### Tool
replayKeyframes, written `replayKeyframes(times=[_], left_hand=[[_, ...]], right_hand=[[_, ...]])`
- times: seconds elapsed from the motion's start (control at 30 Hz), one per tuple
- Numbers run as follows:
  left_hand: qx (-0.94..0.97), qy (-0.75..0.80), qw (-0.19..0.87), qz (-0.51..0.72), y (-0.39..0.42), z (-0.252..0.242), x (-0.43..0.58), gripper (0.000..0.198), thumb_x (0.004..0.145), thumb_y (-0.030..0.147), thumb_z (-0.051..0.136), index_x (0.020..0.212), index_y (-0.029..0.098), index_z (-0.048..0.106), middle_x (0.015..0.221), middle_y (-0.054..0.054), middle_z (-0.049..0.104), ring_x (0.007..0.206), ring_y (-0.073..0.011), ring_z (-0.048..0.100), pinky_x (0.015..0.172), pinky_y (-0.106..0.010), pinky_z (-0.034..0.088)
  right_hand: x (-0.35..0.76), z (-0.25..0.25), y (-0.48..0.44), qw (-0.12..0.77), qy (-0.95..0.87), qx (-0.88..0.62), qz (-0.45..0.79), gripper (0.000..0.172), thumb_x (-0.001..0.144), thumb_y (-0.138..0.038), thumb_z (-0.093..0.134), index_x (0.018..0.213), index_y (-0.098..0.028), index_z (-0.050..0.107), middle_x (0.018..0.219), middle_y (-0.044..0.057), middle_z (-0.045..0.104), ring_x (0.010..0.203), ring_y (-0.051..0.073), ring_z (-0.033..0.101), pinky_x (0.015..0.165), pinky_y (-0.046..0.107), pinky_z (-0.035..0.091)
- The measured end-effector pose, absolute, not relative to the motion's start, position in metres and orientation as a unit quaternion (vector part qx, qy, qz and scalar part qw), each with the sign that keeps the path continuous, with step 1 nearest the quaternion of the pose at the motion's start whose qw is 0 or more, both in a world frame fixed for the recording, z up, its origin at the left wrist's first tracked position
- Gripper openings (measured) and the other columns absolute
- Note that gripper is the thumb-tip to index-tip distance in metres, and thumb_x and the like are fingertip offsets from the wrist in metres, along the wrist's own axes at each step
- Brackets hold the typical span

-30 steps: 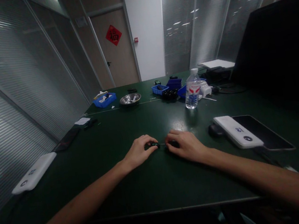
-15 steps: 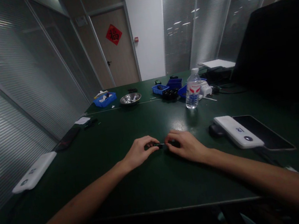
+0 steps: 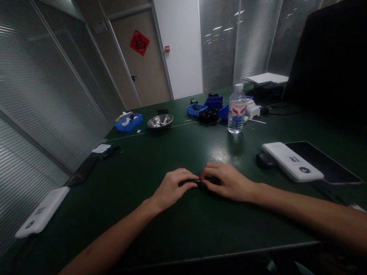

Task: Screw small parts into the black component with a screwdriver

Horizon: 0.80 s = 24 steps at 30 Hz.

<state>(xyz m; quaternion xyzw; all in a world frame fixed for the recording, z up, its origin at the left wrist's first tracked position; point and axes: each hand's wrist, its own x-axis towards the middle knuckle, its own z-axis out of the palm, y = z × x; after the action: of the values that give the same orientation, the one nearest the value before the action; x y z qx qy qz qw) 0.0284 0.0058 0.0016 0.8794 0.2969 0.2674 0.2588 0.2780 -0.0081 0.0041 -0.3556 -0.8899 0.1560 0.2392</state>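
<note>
Pinching a small dark object (image 3: 198,183) between thumb and fingers, the left hand (image 3: 171,188) is at the middle of the green table (image 3: 198,230), toward the person's side. The right hand (image 3: 227,182) faces it, thumb and fingers drawn narrow at the object's other end; whether they grip it or only touch it, I cannot tell, since the fingertips hide most of the piece. The object sits between the two sets of fingertips, which are very close together. Right of the hands, a white power bank (image 3: 291,160) overlaps a dark tablet (image 3: 331,167) in this view, and a second power bank (image 3: 44,211) lies far left. Beyond the hands, a water bottle (image 3: 236,114) stands upright, with a metal bowl (image 3: 158,122) and a blue basket (image 3: 130,126) farther left
</note>
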Motion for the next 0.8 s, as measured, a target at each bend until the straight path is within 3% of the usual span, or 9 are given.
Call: replayKeyframes(times=[0.37, 0.67, 0.8], left_hand=[[0.883, 0.308, 0.244, 0.257, 0.004, 0.001, 0.029, 0.023, 0.096, 0.028, 0.063, 0.116, 0.022, 0.073, 0.112, -0.007, 0.07, 0.103, -0.0201, 0.065, 0.094, -0.037, 0.052], [0.844, 0.325, 0.288, 0.315, -0.005, 0.005, 0.039, 0.021, 0.094, 0.026, 0.066, 0.112, 0.022, 0.075, 0.111, -0.007, 0.072, 0.103, -0.0205, 0.067, 0.094, -0.037, 0.053], [0.841, 0.331, 0.295, 0.309, -0.001, 0.002, 0.039, 0.023, 0.094, 0.027, 0.067, 0.114, 0.022, 0.075, 0.11, -0.007, 0.071, 0.1, -0.0206, 0.067, 0.091, -0.036, 0.053]], right_hand=[[0.276, 0.005, -0.01, 0.225, -0.894, -0.357, 0.151, 0.017, 0.098, -0.029, 0.054, 0.108, -0.022, 0.066, 0.101, 0.004, 0.064, 0.082, 0.016, 0.062, 0.075, 0.028, 0.046], [0.274, 0.007, -0.013, 0.305, -0.863, -0.353, 0.193, 0.012, 0.098, -0.027, 0.054, 0.1, -0.02, 0.064, 0.092, 0.003, 0.063, 0.079, 0.016, 0.058, 0.071, 0.027, 0.044], [0.274, 0.005, -0.011, 0.301, -0.863, -0.359, 0.187, 0.012, 0.098, -0.027, 0.054, 0.101, -0.02, 0.064, 0.094, 0.004, 0.063, 0.078, 0.015, 0.058, 0.07, 0.028, 0.044]])
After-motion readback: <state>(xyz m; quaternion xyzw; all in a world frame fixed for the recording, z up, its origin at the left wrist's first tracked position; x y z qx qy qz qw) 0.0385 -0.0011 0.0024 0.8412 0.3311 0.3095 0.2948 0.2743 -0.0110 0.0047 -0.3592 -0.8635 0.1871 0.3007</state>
